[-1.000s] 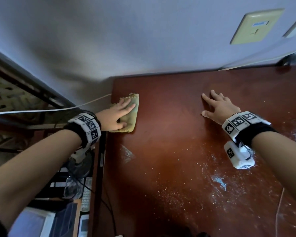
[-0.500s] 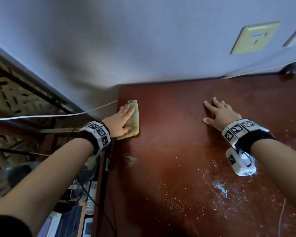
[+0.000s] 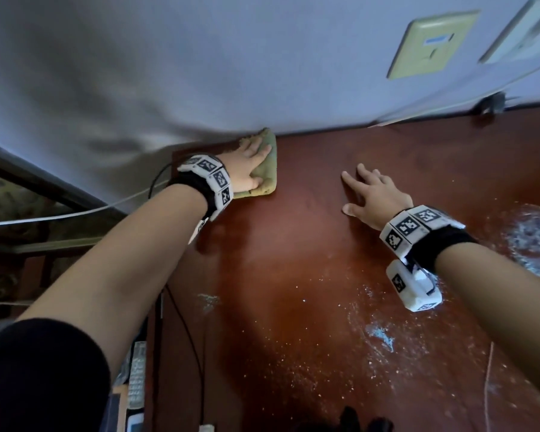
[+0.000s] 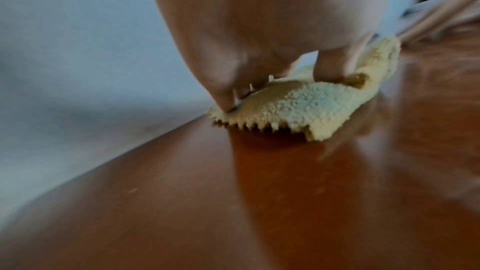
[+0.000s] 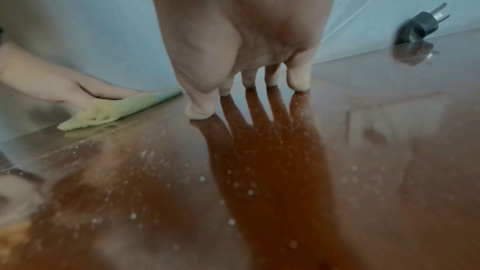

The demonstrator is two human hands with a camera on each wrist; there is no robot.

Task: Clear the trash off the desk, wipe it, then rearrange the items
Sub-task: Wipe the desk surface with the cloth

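Currently left hand is pressing flat, fingers straight, on the yellow cloth at the desk's far left corner against the wall; right hand is bracing flat, holding nothing; white dust is lying nearer, so overlapping strokes toward it seem best.

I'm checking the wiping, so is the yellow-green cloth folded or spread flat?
Folded. The fuzzy yellow-green cloth shows doubled layers at its zigzag edge, pressed onto the reddish-brown wooden desk under the left hand.
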